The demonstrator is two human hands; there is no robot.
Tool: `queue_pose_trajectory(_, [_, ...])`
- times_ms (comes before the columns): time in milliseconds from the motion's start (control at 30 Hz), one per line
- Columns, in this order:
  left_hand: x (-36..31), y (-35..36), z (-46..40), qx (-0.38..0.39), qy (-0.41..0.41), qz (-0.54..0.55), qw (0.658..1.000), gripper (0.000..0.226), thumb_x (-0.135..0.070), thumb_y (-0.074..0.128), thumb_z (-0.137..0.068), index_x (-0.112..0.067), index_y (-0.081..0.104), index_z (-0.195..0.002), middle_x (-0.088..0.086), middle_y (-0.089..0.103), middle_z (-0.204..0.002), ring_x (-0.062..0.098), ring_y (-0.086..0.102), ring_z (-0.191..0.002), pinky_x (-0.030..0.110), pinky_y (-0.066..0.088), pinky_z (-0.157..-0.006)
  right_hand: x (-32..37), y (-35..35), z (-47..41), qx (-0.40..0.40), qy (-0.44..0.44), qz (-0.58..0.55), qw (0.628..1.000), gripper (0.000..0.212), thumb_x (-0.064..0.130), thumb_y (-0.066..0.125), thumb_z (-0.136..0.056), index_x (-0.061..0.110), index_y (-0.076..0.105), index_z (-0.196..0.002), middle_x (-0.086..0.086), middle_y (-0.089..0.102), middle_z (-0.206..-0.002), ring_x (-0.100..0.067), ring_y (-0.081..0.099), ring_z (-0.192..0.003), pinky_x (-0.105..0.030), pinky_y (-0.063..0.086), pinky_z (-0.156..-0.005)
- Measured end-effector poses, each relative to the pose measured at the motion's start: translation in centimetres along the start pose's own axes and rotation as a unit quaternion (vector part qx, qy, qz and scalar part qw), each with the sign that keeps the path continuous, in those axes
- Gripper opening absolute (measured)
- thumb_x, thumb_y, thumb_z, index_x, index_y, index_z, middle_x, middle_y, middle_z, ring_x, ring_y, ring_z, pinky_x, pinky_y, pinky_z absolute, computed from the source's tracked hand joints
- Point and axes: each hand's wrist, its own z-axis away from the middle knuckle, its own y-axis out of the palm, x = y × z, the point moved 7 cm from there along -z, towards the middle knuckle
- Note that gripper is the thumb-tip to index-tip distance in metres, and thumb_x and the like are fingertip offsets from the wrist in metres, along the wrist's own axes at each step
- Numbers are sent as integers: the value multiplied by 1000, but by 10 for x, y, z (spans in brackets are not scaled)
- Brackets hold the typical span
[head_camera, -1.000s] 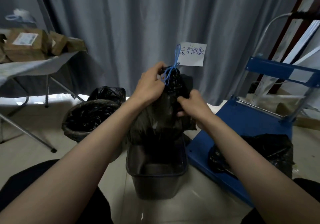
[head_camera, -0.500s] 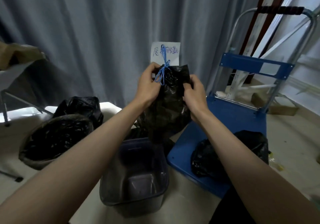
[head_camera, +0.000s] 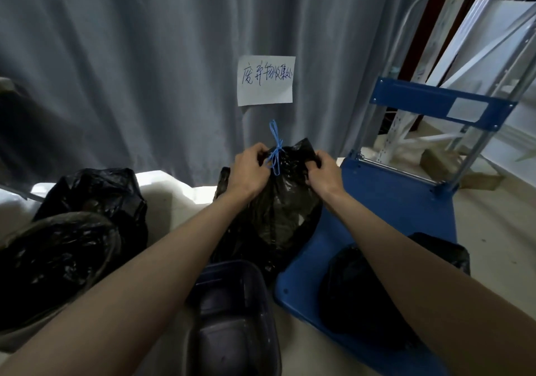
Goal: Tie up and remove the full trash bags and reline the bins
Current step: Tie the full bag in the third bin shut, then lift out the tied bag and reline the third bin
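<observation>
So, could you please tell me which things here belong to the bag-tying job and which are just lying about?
Part of the job:
- black plastic trash bag tied with blue string, gripped by left hand and right hand
- unlined dark plastic bin
- round bin with black liner
- black bag on blue platform cart

Lying about:
- handwritten paper note
- grey curtain

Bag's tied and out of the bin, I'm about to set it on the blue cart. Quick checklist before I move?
1. Blue tie closed around neck of held bag: ok.
2. Left hand and right hand both grip the bag top: ok.
3. Bag clear of the dark bin: ok.
4. Bare space on blue cart deck beyond the other bag: ok.
5. Bag free of leaks or tears: cannot tell.
6. Dark bin relined: not ok.
</observation>
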Motion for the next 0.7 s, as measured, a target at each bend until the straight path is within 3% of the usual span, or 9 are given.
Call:
queue_pose_trajectory(67, [19, 10, -10, 10, -23, -40, 999, 11, -19, 56, -93, -20, 64, -100, 6, 71, -102, 30, 64, -99, 36, 49, -82, -10, 18, -7, 51, 8, 58, 997, 25, 12, 45, -101, 10, 54, -124, -15, 62, -119, -24, 57, -100, -33, 47, -87])
queue_pose_trajectory(167, [55, 35, -13, 105, -64, -142, 982, 36, -21, 51, -93, -22, 60, -128, 12, 64, -125, 37, 58, -116, 42, 47, -96, -36, 48, -10, 163, 30, 147, 975, 54, 3, 42, -97, 13, 32, -149, -13, 51, -141, -31, 49, -127, -25, 37, -96])
queue_pose_trajectory(300, [96, 60, 2, 182, -122, -175, 960, 63, -26, 55, -91, -27, 33, -150, 16, 54, -139, 39, 51, -126, 44, 44, -104, -65, 62, -3, 203, 34, 206, 957, 73, -1, 44, -92, 10, 13, -157, -13, 31, -158, -31, 34, -142, -37, 32, -115])
queue_pose_trajectory(367, [101, 63, 8, 183, -122, -181, 959, 62, -27, 57, -90, -26, 36, -148, 16, 54, -138, 39, 51, -124, 44, 44, -102, -66, 55, 0, 178, 26, 208, 961, 71, -2, 44, -91, 12, 19, -156, -16, 35, -154, -32, 36, -140, -40, 34, -114])
queue_pose_trajectory(500, [85, 58, 21, 194, -101, -196, 956, 34, -20, 56, -88, -20, 60, -122, 15, 61, -127, 37, 58, -112, 43, 50, -94, -64, 33, 11, 166, 17, 214, 963, 63, -3, 47, -89, 18, 37, -148, -15, 45, -144, -32, 46, -129, -45, 43, -105])
queue_pose_trajectory(567, [68, 46, 23, 139, -103, -198, 965, 22, -17, 54, -88, -12, 61, -109, 15, 64, -117, 37, 60, -105, 42, 51, -88, -62, 17, 16, 153, 13, 218, 964, 62, -3, 49, -88, 18, 40, -145, -13, 46, -140, -31, 47, -125, -42, 46, -101])
queue_pose_trajectory(700, [17, 37, 30, 32, -53, -182, 981, 35, -12, 50, -87, -11, 59, -121, 13, 62, -122, 35, 58, -110, 43, 48, -93, -65, -24, 34, 136, 28, 209, 968, 51, -1, 45, -88, 16, 49, -136, -11, 55, -114, -30, 54, -108, -36, 48, -87])
